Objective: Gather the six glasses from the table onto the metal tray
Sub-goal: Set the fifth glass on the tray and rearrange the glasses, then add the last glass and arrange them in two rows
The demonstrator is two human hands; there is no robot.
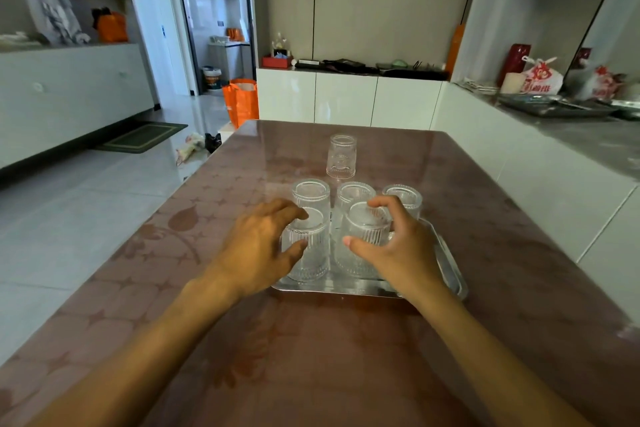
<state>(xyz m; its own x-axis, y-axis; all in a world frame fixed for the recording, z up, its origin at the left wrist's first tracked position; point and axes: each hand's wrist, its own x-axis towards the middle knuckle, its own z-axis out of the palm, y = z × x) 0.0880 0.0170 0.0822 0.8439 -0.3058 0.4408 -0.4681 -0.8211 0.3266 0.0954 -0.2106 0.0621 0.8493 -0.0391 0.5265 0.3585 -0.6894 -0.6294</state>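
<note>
A metal tray lies on the brown table and carries several ribbed clear glasses, all upside down. My left hand clasps the front left glass, fingers over its base and thumb on its side. My right hand holds the front right glass the same way. Behind them on the tray stand three more: a left glass, a middle glass and a right glass. One lone glass stands inverted on the table beyond the tray.
A white counter runs along the table's right side, with a dark tray and bags on it. An orange bag sits on the floor past the table's far left corner. White cabinets line the back wall.
</note>
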